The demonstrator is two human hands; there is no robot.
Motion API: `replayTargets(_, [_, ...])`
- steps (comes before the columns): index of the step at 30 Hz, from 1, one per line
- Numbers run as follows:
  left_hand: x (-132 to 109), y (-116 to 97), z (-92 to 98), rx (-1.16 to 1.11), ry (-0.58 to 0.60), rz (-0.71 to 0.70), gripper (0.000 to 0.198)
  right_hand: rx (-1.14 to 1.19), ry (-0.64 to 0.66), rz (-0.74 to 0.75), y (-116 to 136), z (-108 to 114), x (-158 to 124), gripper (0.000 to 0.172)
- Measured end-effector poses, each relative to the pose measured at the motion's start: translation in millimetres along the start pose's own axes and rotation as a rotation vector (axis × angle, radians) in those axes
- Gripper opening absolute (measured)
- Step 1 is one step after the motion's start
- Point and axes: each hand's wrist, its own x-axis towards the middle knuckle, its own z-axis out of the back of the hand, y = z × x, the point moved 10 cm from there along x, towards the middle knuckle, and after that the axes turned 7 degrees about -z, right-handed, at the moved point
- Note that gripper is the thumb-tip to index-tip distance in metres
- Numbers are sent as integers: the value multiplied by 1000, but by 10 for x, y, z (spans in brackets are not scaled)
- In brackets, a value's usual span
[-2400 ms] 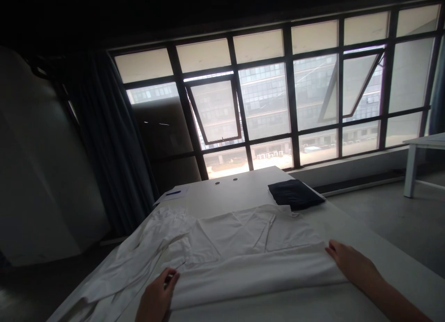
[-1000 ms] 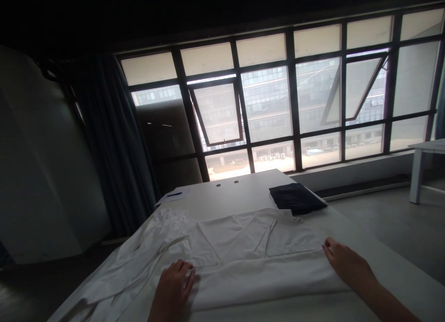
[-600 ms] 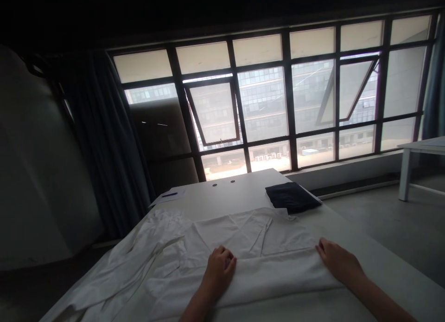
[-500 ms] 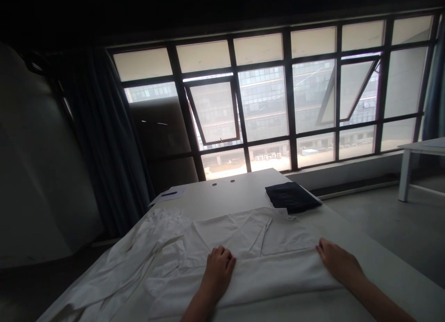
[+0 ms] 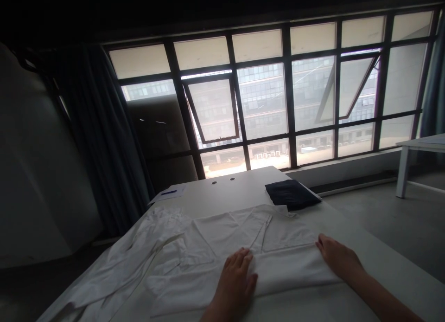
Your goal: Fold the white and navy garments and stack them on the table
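Note:
A white garment [image 5: 222,234] lies spread on the table, with V-shaped lines across its front and its near part folded over into a flat band. My left hand [image 5: 238,278] rests palm down on that band, fingers stretched forward and the thumb apart. At the band's right end, my right hand [image 5: 335,254] pinches the folded edge between thumb and fingers. More crumpled white cloth [image 5: 128,261] spreads along the left; I cannot tell whether it belongs to the same garment.
A folded dark cloth [image 5: 292,195] lies near the right edge of the white table [image 5: 205,199]. Toward the far left are a paper sheet [image 5: 179,191] and a blue pen [image 5: 169,192]. Another white table [image 5: 417,148] stands at right, beyond a floor gap. Windows [image 5: 264,99] line the back.
My left hand has slid right along the folded band and flattened, its fingers now straighter. My right hand keeps its place at the band's right end.

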Motion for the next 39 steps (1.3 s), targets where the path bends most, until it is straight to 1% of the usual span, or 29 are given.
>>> replayTargets(1, [-8,-10,-112,-33,70,4,54,6,9,2,-6,-8,6,31])
replayTargets(3, [-27,12,-280,-84,179,29,64,15,33,0,-28,-33,21,31])
replayTargets(5, [-32,44,-340,-108,222,49,68,18,50,0,-42,-49,24,30])
replayTargets(6, [-30,50,-346,-110,230,49,72,10,37,5,-33,-35,17,29])
replayTargets(8, [-23,53,-342,-103,239,46,80,-33,-45,26,39,56,-31,28])
replayTargets(10, [-22,58,-346,-91,247,49,86,-82,-160,69,227,182,-145,32])
replayTargets(12, [-22,63,-359,-82,251,54,89,-59,-208,173,581,237,-324,35])
replayTargets(13, [-23,63,-366,-81,252,54,90,-10,-188,256,822,220,-434,36])
replayTargets(15, [-22,61,-372,-84,249,55,91,108,-83,436,1366,114,-675,39])
replayTargets(17, [-21,56,-363,-92,242,58,90,155,47,618,1916,-57,-924,45])
replayTargets(18, [-20,52,-355,-97,239,59,88,162,117,675,2138,-161,-1017,50])
replayTargets(19, [-19,45,-347,-101,238,58,85,164,172,703,2306,-259,-1076,55])
replayTargets(20, [-19,37,-340,-105,239,55,82,160,214,711,2423,-351,-1106,58])
replayTargets(22, [-18,29,-325,-105,236,53,77,153,243,702,2506,-486,-1098,59])
replayTargets(23, [-18,31,-320,-102,234,53,75,154,234,699,2483,-523,-1077,58])
replayTargets(25, [-23,39,-325,-98,239,51,77,170,191,697,2331,-540,-1025,58])
replayTargets(29, [-54,88,-336,-103,252,41,88,172,112,624,1775,-468,-875,63])
replayTargets(32, [-110,181,-295,-76,239,38,87,129,97,554,1345,-419,-744,64])
replayTargets(34, [-178,285,-265,-30,241,39,88,101,86,517,1092,-400,-648,66])
replayTargets(36, [-274,436,-227,31,236,48,88,78,66,483,866,-389,-551,68])
replayTargets(39, [-486,757,-138,126,205,69,83,51,36,435,595,-376,-428,72])
